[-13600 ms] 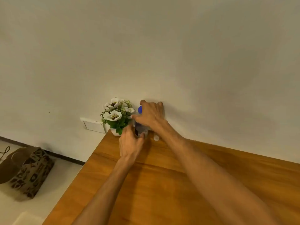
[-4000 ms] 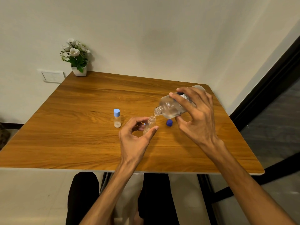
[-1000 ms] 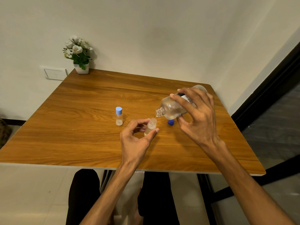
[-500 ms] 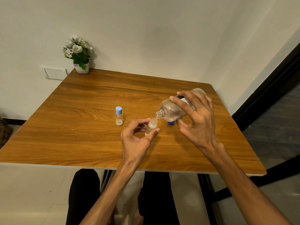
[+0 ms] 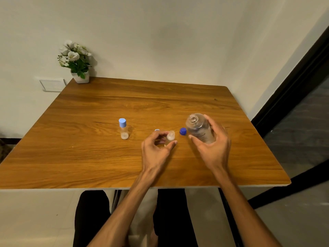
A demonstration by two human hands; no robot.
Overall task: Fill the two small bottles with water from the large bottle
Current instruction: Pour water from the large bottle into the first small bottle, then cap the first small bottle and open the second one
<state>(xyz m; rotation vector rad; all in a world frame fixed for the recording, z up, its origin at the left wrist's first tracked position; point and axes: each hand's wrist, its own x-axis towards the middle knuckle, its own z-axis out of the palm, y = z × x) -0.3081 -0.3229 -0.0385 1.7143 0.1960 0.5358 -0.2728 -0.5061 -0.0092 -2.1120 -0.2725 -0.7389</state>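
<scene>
My right hand [image 5: 212,148] grips the large clear bottle [image 5: 198,128], which is upright and uncapped, its open mouth facing up. My left hand [image 5: 156,148] holds the uncapped small bottle [image 5: 170,137] between thumb and fingers on the wooden table [image 5: 89,157]. The large bottle's dark blue cap [image 5: 183,131] lies between the two bottles. A light blue cap [image 5: 157,130] shows just behind my left thumb. The second small bottle [image 5: 123,129] stands to the left with its light blue cap on.
A small white pot with white flowers [image 5: 77,63] stands at the table's far left corner against the wall. A wall socket plate [image 5: 52,84] is left of it. A dark door frame [image 5: 292,90] runs along the right. My legs show below the table's near edge.
My right hand has turned the large bottle from tilted over the small bottle back to upright and moved it slightly right. The left hand stays on the small bottle.
</scene>
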